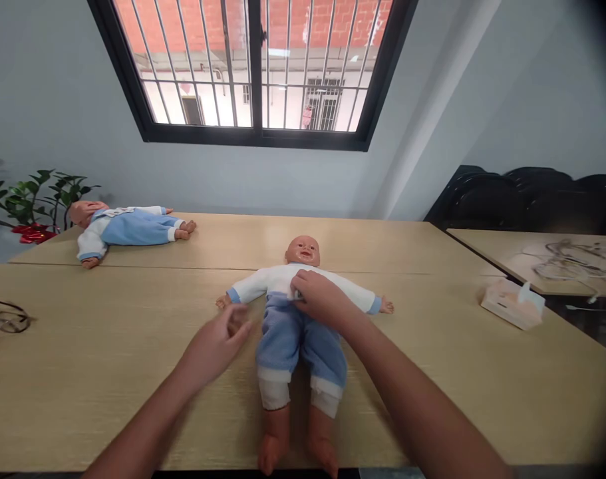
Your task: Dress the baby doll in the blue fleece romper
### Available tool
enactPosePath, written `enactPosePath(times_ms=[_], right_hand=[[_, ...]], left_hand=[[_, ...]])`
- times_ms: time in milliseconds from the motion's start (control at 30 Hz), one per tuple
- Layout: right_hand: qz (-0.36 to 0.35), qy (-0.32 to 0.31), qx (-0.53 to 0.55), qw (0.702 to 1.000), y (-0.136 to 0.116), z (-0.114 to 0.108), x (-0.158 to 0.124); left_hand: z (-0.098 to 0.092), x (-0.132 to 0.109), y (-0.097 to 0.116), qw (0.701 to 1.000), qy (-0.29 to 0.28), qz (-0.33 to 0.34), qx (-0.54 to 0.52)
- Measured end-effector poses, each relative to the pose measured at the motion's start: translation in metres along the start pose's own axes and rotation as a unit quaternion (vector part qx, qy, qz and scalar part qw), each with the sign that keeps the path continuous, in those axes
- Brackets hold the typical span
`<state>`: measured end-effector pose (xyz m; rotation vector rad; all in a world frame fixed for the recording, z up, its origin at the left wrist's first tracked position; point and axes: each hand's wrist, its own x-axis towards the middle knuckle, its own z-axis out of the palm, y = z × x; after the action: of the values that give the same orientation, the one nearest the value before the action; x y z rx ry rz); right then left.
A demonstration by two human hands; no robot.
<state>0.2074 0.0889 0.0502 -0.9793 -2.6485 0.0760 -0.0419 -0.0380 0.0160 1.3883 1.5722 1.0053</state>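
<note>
A baby doll [303,332] lies face up in front of me, arms spread and feet toward me. It wears a white top with blue cuffs and blue trousers with white hems. My right hand [320,296] is closed over the doll's belly, near the waistband. A small pale, greyish bit shows at its fingertips, too small to name. To the left of the doll's waist, my left hand [217,342] hovers with loosely curled fingers, thumb apart and nothing visible in it. Its fingers are slightly blurred.
A second doll [136,226] in blue and white lies at the back left, by a potted plant [30,196]. Glasses [7,318] rest at the left. On the right are a tissue box [512,305], tangled cords [577,259] and black chairs [532,199].
</note>
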Motion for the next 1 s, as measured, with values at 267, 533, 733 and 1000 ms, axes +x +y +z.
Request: enactPosePath(times_ms=[267,533,733,1000], right_hand=[[0.046,0.007,-0.089,0.995,-0.009,0.014,-0.017],[0.140,-0.152,0.079,0.975,-0.002,-0.045,-0.002],[0.064,-0.073,0.044,0.994,0.006,-0.037,0.021],[0.065,-0.024,0.046,0.997,0.023,-0.015,0.030]], left_hand=[[0.036,0.112,0.018,0.934,-0.211,0.263,0.120],[0.026,0.115,0.000,0.961,-0.239,0.131,-0.036],[0.042,0.112,-0.011,0.965,-0.102,0.156,-0.182],[0.045,0.117,-0.023,0.979,-0.101,0.170,-0.042]])
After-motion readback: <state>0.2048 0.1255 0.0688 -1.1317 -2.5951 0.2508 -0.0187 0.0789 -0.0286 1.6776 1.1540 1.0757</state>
